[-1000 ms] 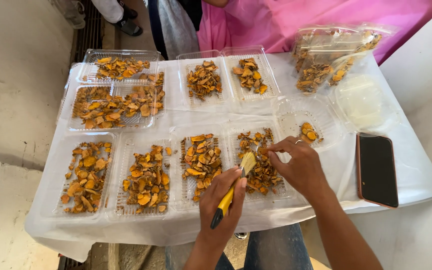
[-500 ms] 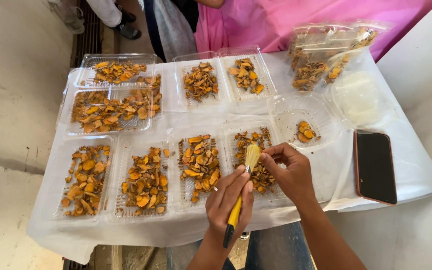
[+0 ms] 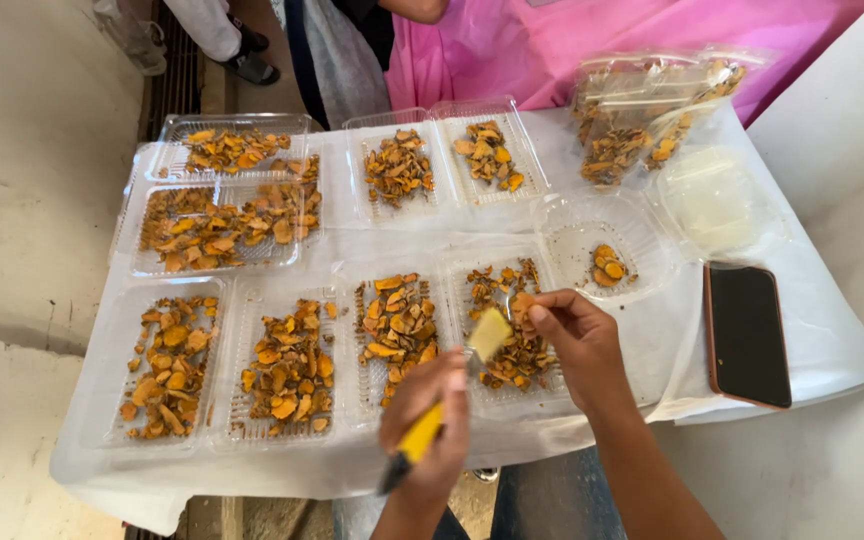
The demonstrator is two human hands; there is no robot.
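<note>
My left hand [image 3: 430,420] grips a small brush [image 3: 489,333] by its yellow handle, the pale bristle head pointing up and right. My right hand [image 3: 574,340] pinches a small orange dried slice [image 3: 522,301] in its fingertips, right beside the bristles. Both hands hover over a clear plastic tray [image 3: 500,398] of orange-yellow dried slices at the near right of the table. Whether the bristles touch the slice is hard to tell.
Several more clear trays of slices [image 3: 290,360] cover the white-clothed table [image 3: 832,350]. A round clear container [image 3: 642,245] holds a few slices. A dark phone [image 3: 747,335] lies at right, filled plastic bags [image 3: 632,120] at back right. A person in pink [image 3: 512,50] stands opposite.
The brush head has dipped slightly down and left beside the held slice. My left hand has slid a little toward me. The right hand stays over the same tray.
</note>
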